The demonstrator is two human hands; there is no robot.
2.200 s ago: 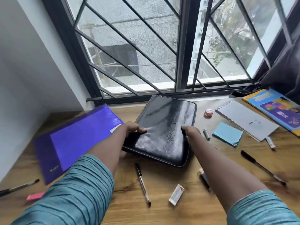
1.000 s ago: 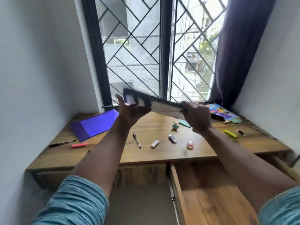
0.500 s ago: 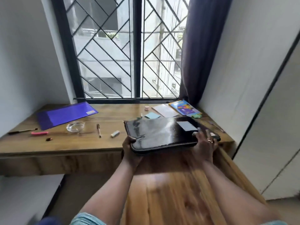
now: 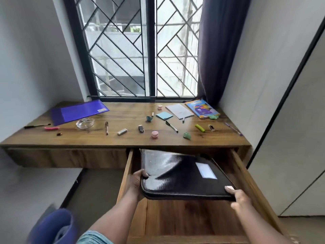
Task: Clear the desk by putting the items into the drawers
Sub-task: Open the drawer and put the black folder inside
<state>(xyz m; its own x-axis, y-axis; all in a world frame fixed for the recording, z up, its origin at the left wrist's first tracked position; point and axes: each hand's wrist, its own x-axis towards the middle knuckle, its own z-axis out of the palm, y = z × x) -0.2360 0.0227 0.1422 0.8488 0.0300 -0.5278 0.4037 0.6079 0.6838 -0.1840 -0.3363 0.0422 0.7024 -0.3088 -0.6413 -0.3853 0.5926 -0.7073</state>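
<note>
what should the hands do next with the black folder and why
Probably lower the black folder flat onto the open drawer floor and let go: left hand and right hand grip its near corners, its far edge already under the desk.

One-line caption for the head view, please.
Both hands, left hand and right hand, lower a black zip folder into the open right drawer below the cluttered desk.

Desk [image 4: 123, 140]: it stands under the window [image 4: 140, 50].
Drawer [image 4: 175, 221]: it is pulled out below the right half of the desk.
Folio [image 4: 175, 175]: inside the drawer, far edge under the desk.
Folder [image 4: 79, 111]: back left on the desk.
Ashtray [image 4: 85, 123]: just in front of the folder.
Notepad [image 4: 179, 111]: back right, with the book [image 4: 202, 109] at its right.
Curtain [image 4: 219, 50]: behind the book, right of the window.
</note>
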